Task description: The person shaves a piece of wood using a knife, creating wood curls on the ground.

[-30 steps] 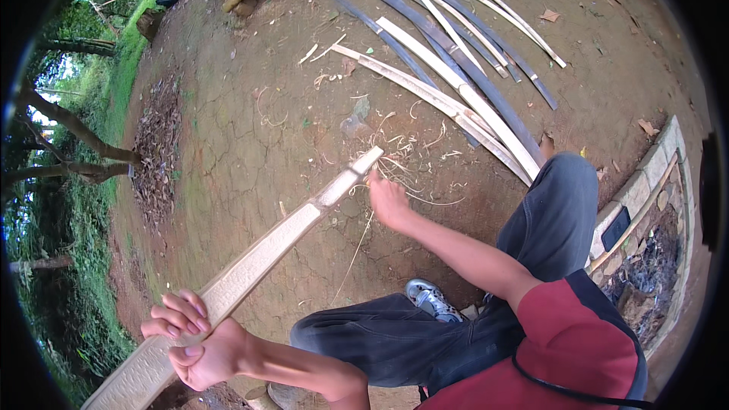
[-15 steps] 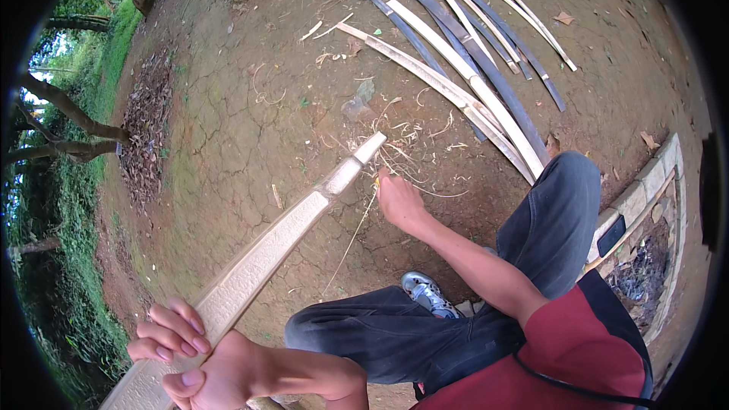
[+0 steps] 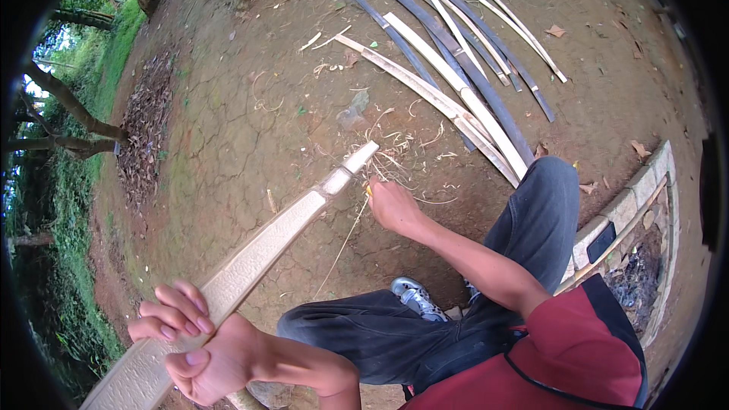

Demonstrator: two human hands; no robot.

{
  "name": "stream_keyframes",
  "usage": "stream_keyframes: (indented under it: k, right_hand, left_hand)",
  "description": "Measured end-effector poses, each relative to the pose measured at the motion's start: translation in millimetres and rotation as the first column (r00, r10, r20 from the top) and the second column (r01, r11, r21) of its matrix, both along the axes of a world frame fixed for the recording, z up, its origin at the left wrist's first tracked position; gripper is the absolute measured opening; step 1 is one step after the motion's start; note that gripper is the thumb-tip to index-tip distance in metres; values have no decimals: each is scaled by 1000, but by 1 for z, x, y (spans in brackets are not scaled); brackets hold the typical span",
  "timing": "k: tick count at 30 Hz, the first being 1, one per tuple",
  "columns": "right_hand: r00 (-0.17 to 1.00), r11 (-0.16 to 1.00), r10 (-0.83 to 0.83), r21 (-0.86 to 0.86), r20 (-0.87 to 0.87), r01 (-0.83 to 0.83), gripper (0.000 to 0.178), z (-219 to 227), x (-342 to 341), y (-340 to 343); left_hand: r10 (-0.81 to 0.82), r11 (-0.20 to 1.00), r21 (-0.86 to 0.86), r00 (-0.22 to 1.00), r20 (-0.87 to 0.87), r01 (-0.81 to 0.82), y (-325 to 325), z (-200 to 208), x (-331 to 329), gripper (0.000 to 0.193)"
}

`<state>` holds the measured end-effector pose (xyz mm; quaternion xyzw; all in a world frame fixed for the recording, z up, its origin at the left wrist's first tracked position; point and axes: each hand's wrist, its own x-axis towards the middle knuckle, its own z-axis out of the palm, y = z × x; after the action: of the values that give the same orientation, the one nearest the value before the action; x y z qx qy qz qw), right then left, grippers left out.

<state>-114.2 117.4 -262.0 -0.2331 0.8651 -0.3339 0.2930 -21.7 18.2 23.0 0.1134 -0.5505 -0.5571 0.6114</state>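
Observation:
My left hand (image 3: 205, 349) is closed round the broad near part of a long split bamboo strip (image 3: 266, 247). The strip slants up and away to the right, its pale inner face showing, with a node (image 3: 334, 181) close to its narrower far end. Beside that end, just right of it, my right hand (image 3: 395, 206) is closed in a fist. A bit of a small yellow thing (image 3: 370, 190) shows at its fingers; the rest is hidden in the grip. From there a thin pale sliver (image 3: 345, 243) trails down toward my knee.
Curled bamboo shavings (image 3: 391, 156) litter the cracked earth past the strip's tip. Several pale and dark bamboo strips (image 3: 463, 49) lie at the far right. A brick-edged fire pit (image 3: 623, 212) holding ash stands right of my knee, a dark phone (image 3: 601, 243) on its rim.
The view has shifted a little, so the ground and the loose strips sit slightly further left. Both hands keep their grips, and the right hand remains beside the bamboo's far end.

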Motion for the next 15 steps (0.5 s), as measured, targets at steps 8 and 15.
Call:
stream_keyframes:
  k: [8, 15]
  right_hand:
    - [996, 996, -69, -58, -49, 66, 16, -13, 10, -6]
    - [1000, 997, 17, -76, 16, -15, 16, 70, 37, 9]
  left_hand:
    - [50, 997, 54, 998, -28, -48, -23, -2, 8, 16]
    - [69, 997, 46, 996, -52, -67, -14, -6, 14, 16]
